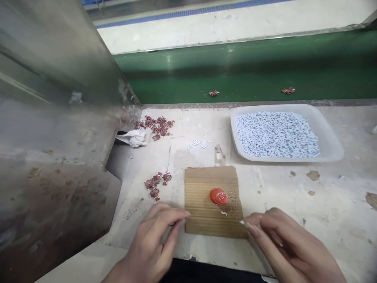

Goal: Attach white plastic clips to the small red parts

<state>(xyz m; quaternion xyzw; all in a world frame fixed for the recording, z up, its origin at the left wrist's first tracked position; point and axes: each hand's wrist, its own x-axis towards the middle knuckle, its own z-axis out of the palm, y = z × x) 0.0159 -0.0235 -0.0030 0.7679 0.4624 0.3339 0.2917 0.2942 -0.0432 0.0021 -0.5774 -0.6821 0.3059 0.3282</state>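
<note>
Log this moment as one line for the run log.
left hand: at cardboard edge | right hand: pinching small white piece | red cap: on cardboard | tray: white pieces

Between the left grip and the right grip, a piece of ribbed brown cardboard with a matt, rough face is seen, and just beyond the fingertips a glossy red blob, wax-like in look, is carried on it. The surface under both is pale, matt, stained and chipped. Beyond the right grip a smooth, translucent plastic tray of matt white pellets is seen, beside the left grip dull, scuffed sheet metal, and farthest off a smooth green belt with a faint sheen.
</note>
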